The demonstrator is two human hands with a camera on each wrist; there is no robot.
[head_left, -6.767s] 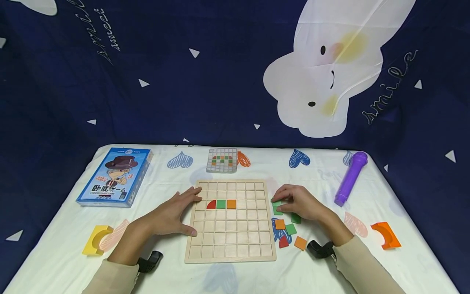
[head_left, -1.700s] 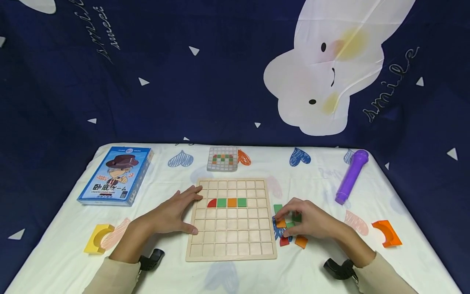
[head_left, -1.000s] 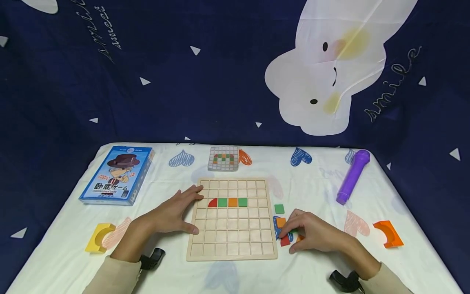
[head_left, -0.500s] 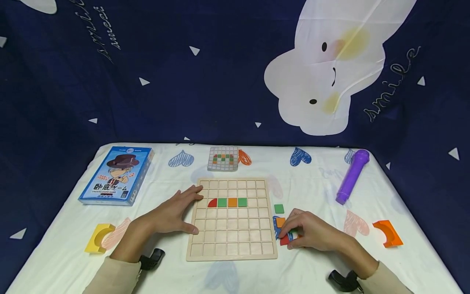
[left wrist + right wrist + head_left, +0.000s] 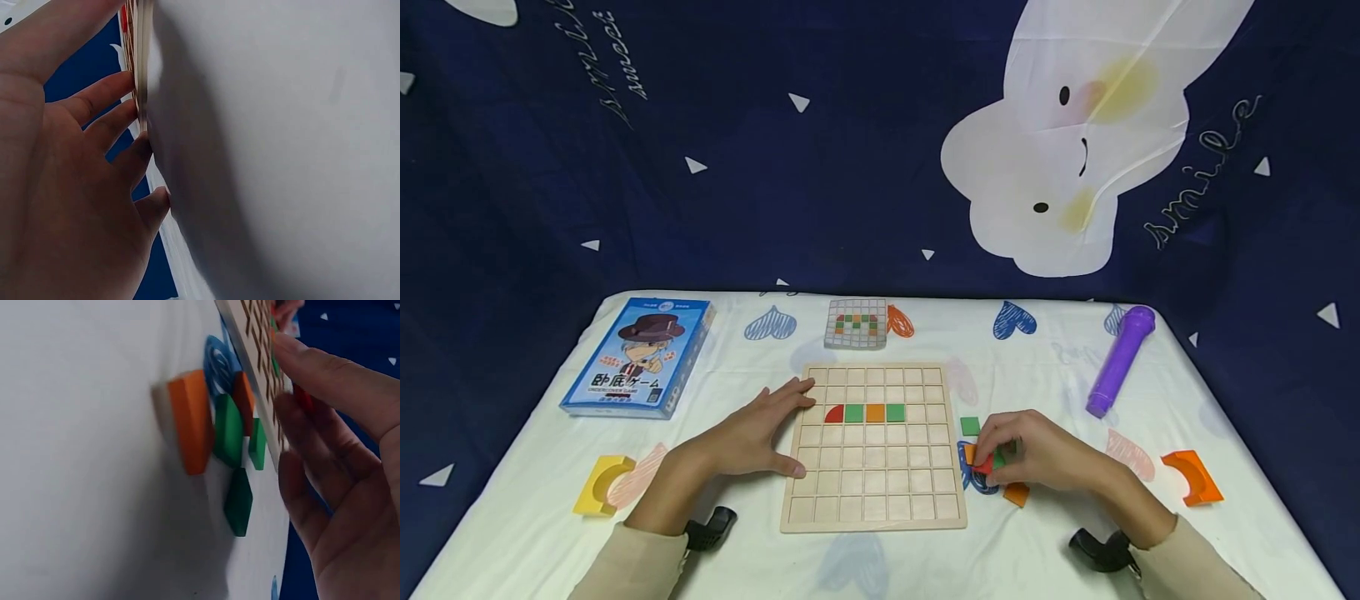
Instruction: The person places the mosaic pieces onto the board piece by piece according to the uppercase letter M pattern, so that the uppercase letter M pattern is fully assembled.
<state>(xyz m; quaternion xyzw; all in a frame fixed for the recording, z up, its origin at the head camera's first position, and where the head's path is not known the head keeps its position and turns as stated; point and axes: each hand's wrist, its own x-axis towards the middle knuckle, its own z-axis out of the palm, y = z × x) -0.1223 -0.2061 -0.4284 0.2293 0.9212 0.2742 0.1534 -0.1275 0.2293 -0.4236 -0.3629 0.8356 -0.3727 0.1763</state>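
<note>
Pinched between my right hand's [image 5: 1037,450] thumb and fingers is a red quarter-circle tile [image 5: 982,468], held above the loose tiles right of the wooden grid board [image 5: 865,507]; its red edge [image 5: 303,398] peeks out in the right wrist view. My left hand [image 5: 745,437] is spread along the board's left edge, fingertips and thumb touching it. One row on the board has a red quarter-circle [image 5: 835,414], a green square [image 5: 853,413], an orange square [image 5: 876,413] and another green square [image 5: 896,413]. Below my right hand lie green tiles [image 5: 229,431] and orange tiles [image 5: 190,422].
Behind the board lies a small pattern card [image 5: 855,324]. A blue game box [image 5: 636,358] is at back left, a purple microphone-shaped toy [image 5: 1120,362] at back right. A yellow arch block [image 5: 602,486] and an orange arch block [image 5: 1192,477] flank the arms.
A second green square has joined the row on the board. My right hand has since picked the red quarter-circle off the cloth and raised it slightly. The left hand stays put.
</note>
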